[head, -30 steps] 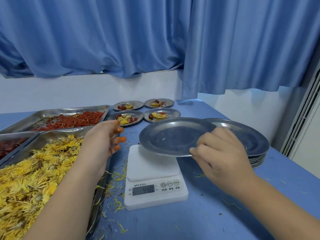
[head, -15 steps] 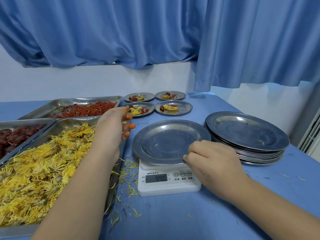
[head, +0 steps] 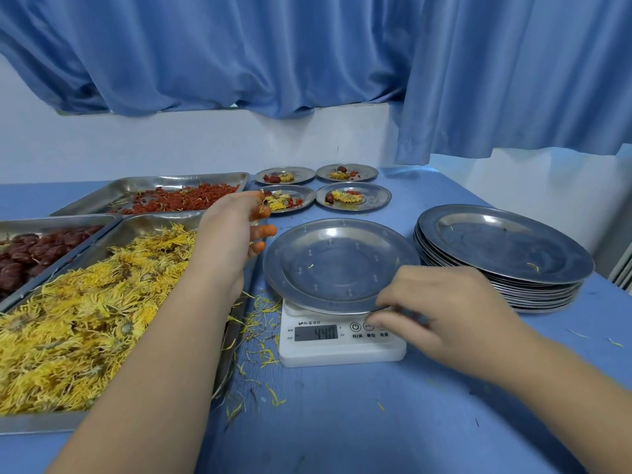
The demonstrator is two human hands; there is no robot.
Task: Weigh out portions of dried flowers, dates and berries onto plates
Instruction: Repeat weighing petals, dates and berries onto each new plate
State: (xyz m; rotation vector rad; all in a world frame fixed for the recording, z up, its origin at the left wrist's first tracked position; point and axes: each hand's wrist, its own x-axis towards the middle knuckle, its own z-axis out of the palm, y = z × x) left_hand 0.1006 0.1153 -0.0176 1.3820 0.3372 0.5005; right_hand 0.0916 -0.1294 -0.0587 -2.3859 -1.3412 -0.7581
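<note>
We logged one empty plate (head: 338,265) flat on top of the white scale (head: 342,350), its rim overhanging the platform on all sides. Scale display was lit; digits too blurred for us to read safely. The right hand (head: 448,313) was at the plate's near right edge, fingers curled, thumb under and index over the rim, pinching it just above the scale's buttons.

The left hand (head: 232,230) hovered over the right end of the flower tray (head: 34,422), back towards the camera, fingers loosely bent and apart, tips stained orange. Palm hidden, so we could not tell if it held anything.

Dried flowers (head: 78,319), yellow, filled that near tray. The dates (head: 30,258) lay in a tray (head: 51,222) at the far left, touching the flower tray's side. The berries (head: 184,200), red, lay in a third tray (head: 136,186) behind both.

Right of the scale we noted a stack of plates (head: 502,254), empty, a petal or two on the top one. Near it but not touching the weighed plate.

At the back, four small filled plates (head: 376,196) stood two by two, each with flowers, berries and a date.

Loose petals (head: 260,323) were scattered on the blue table (head: 342,422) between flower tray and scale. Blue curtain (head: 307,46) hung behind.
</note>
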